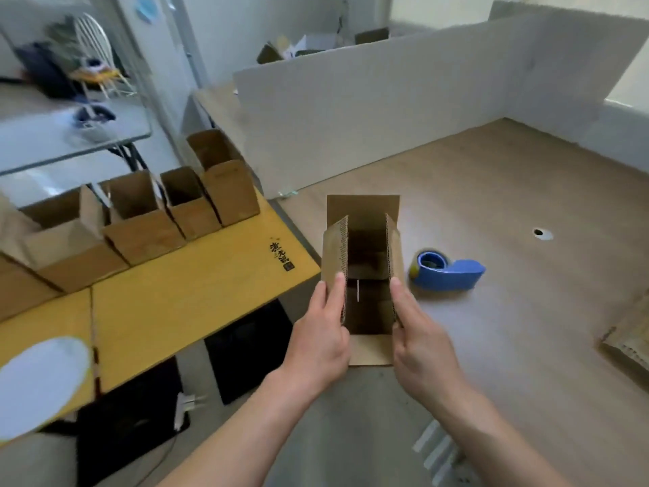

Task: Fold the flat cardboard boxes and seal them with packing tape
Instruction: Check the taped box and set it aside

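Observation:
A small brown cardboard box is held up in the middle of the head view, its open end toward me with two side flaps standing up. My left hand grips the left flap and side, fingers along the outside edge. My right hand grips the right flap and side the same way. A blue tape dispenser lies on the wooden table just right of the box, apart from both hands.
Several folded open-topped boxes stand in a row on the yellow table at left. A white partition walls the far side. Flat cardboard lies at the right edge. A white disc sits lower left.

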